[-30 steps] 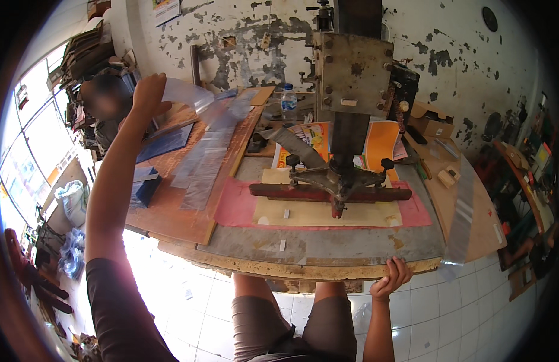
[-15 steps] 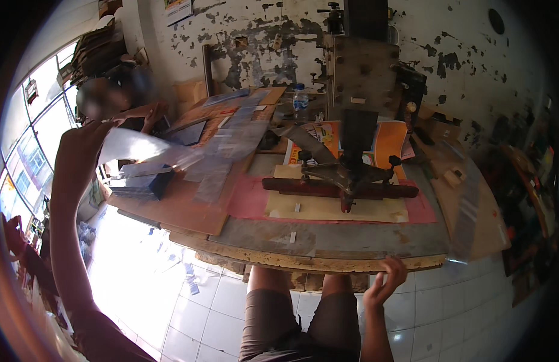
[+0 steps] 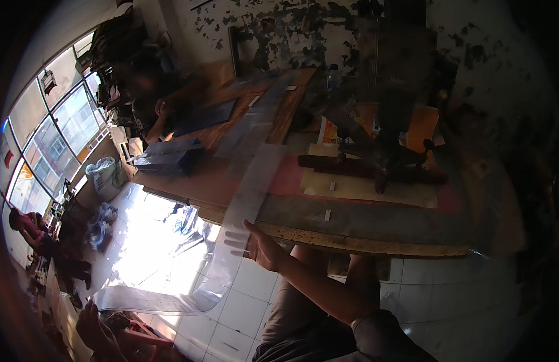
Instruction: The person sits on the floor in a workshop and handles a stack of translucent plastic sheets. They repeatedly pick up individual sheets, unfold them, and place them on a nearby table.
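Observation:
A long clear plastic strip (image 3: 245, 194) runs from the tabletop over the front edge, bends below it and stretches to the lower left. My left hand (image 3: 97, 332), at the lower left and partly in shadow, pinches its free end. Just off the table's front edge, my right hand (image 3: 266, 248) has the strip between its thumb and fingers. Those fingers show through the clear plastic. Right of the strip stands a press with a dark red bar (image 3: 370, 170) over a cream sheet (image 3: 352, 193) on a pink one.
A stack of dark sheets (image 3: 169, 158) lies on the table's left part. Across from me, another person's hand (image 3: 163, 110) is near a dark panel (image 3: 206, 116). A water bottle (image 3: 333, 78) stands behind. Clear scraps (image 3: 186, 226) and a white sack (image 3: 104, 175) are on the floor.
The view has swung left. My left hand has come down to the lower left, drawing the strip off the table. My right hand has left the table's front edge and now grips the strip.

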Motion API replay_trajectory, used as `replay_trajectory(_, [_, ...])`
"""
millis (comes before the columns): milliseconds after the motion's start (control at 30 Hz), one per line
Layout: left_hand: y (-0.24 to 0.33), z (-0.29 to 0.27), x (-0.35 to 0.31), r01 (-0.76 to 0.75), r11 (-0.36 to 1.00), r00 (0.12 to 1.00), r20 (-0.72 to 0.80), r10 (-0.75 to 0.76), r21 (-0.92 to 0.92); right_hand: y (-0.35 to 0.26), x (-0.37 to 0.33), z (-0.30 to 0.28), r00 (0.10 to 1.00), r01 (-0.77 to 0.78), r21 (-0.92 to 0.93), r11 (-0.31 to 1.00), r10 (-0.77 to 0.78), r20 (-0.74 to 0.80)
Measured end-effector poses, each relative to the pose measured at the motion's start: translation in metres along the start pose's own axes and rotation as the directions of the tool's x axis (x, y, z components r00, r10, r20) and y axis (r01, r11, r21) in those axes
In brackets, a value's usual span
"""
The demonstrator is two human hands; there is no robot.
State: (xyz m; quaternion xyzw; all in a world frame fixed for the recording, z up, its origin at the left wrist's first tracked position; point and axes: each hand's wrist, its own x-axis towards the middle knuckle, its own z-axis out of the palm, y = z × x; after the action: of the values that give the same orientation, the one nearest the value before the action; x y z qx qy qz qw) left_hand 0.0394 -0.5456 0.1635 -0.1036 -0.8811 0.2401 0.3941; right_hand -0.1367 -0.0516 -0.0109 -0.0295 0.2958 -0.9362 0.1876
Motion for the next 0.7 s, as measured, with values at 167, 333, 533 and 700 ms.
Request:
replay_trajectory(167, [0.013, 0.091, -0.175, 0.276, 0.956, 0.752, 0.641, -0.153, -0.096, 0.045, 0.02, 0.017, 0.985, 0.098, -0.384, 0.918, -0.146, -0.097])
replay_trajectory(333, [0.094, 0.165, -0.233, 0.497, 0.836, 0.383, 0.923, 0.03, -0.233, 0.134, 0.002, -0.005, 0.96, 0.28, -0.574, 0.769, -0.217, 0.177])
replay_trajectory(533, [0.25, 0.177, -0.073, 0.68, 0.089, 0.725, 0.685, 0.072, -0.728, 0.196, -0.034, -0.016, 0.999, 0.029, -0.854, 0.52, 0.014, 0.042])
replay_trajectory(700, [0.273, 0.218, -0.037, 0.82, -0.435, 0.563, 0.658, 0.499, -0.371, 0.209, -0.039, -0.028, 0.983, 0.057, -0.873, 0.484, 0.127, 0.135])
